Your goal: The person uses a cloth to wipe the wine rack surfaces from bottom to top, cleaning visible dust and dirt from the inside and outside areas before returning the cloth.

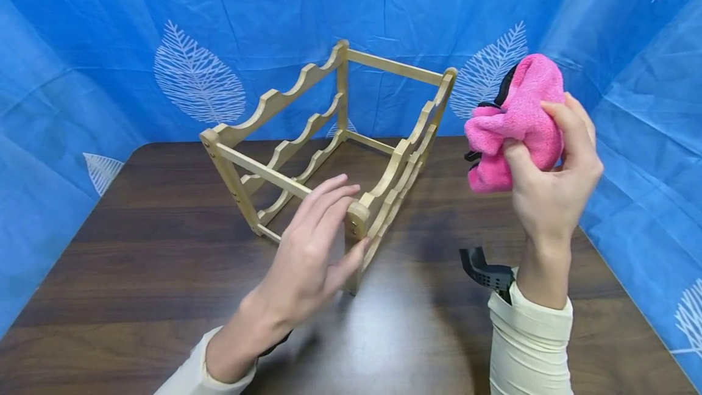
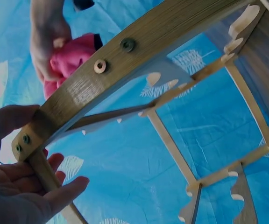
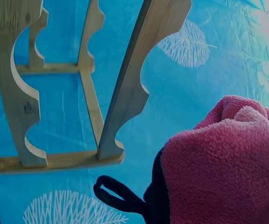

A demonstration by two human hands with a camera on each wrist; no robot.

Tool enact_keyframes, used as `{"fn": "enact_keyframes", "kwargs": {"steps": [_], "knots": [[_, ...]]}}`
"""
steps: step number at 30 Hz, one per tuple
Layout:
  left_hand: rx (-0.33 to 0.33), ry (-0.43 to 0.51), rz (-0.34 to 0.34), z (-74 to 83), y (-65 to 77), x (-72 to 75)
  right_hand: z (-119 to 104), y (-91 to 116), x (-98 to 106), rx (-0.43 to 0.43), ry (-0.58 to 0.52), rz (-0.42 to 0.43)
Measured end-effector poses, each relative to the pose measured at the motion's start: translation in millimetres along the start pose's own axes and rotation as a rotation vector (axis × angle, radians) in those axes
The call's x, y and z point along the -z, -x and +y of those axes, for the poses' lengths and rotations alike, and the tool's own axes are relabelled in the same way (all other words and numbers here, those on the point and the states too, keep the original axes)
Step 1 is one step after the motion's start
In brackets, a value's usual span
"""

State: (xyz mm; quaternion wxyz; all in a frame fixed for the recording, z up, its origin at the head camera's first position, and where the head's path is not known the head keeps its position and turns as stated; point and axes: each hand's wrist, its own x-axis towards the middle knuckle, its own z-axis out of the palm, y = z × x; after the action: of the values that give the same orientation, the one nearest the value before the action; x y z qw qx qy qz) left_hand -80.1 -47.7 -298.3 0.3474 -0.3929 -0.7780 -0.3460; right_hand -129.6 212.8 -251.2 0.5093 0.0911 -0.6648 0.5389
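A light wooden rack [image 1: 281, 178] with scalloped rails, like a wine rack, stands at an angle on the table. My left hand [image 1: 309, 249] holds its near top corner, thumb against the corner post and fingers across the top rail. In the left wrist view, the thumb [image 2: 15, 116] touches the post [image 2: 85, 88] near its screws. Up to the right of the rack, my right hand [image 1: 559, 169] grips a bunched pink fluffy cloth [image 1: 534, 114] with black edging, held in the air. A black loop [image 3: 118, 191] hangs from the cloth in the right wrist view.
The dark wood-grain table [image 1: 137, 285] carries the rack. Behind and at both sides hangs a blue sheet [image 1: 274, 11] with white leaf prints. A black wrist device [image 1: 485, 272] sits at the right sleeve.
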Motion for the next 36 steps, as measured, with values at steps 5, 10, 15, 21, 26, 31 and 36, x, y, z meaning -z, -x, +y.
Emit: {"fn": "enact_keyframes", "kwargs": {"steps": [5,10,15,21,26,31,36], "knots": [[-0.03,0.011,-0.048,-4.0,-1.4,10.5,1,-1,1,-0.002,0.011,0.014],[-0.057,0.048,-0.121,-8.3,-2.7,19.5,4,-3,3,-0.004,0.036,0.035],[-0.071,0.102,-0.162,-12.7,-3.7,24.3,2,-3,4,0.0,0.045,0.055],[-0.057,0.165,-0.192,-16.4,-4.3,31.3,-1,-5,4,0.006,0.02,0.088],[-0.035,0.194,-0.21,-16.5,-4.8,35.2,3,-8,8,0.026,0.028,0.094],[-0.016,0.216,-0.228,-19.6,-5.1,40.3,2,-10,12,0.048,0.051,0.116],[0.029,0.217,-0.229,-31.4,-4.6,52.5,-1,-12,17,0.026,0.046,0.162]]}}
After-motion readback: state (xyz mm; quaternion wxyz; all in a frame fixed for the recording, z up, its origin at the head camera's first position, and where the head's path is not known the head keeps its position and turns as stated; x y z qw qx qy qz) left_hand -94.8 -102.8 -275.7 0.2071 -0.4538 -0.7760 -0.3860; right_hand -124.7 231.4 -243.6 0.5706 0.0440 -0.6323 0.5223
